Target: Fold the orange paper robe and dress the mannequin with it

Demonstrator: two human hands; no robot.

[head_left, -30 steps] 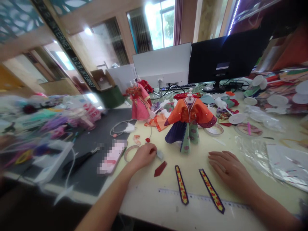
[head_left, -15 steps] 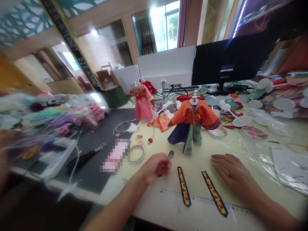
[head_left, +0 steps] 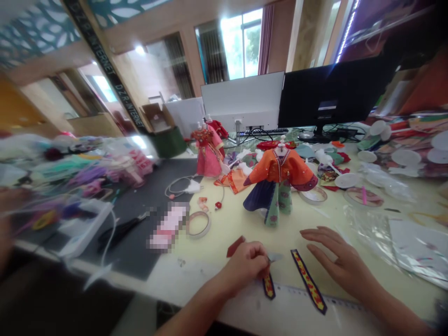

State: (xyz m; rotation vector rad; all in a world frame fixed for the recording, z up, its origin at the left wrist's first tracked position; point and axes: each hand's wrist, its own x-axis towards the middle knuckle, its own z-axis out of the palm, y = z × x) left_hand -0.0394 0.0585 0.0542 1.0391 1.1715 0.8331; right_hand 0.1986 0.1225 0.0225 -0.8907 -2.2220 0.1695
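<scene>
My left hand (head_left: pixel 249 262) is closed over the upper part of a yellow-and-red strip with a dark border (head_left: pixel 269 285). A small pale piece (head_left: pixel 276 257) juts from its fingertips, and a reddish-brown piece (head_left: pixel 235 246) shows behind the knuckles. To the right lies a second patterned strip (head_left: pixel 308 282), flat on the table across a clear ruler (head_left: pixel 285 289). My right hand (head_left: pixel 336 254) hovers or rests just right of that strip, fingers spread, holding nothing. Beyond both hands stands a small orange robe with a blue and green skirt (head_left: pixel 280 175).
A tape ring (head_left: pixel 199 225), a white plug with cable (head_left: pixel 192 186) and black scissors (head_left: pixel 121 231) lie left. Pink doll dresses (head_left: pixel 207 156) stand farther back, before monitors (head_left: pixel 245 100). Plastic bags (head_left: pixel 420 242) lie right. Another person's hand (head_left: pixel 12 200) is at the far left.
My left hand has moved right and down onto the left strip and turned palm down. The reddish-brown piece now shows behind it. My right hand's fingers are more spread and slightly raised.
</scene>
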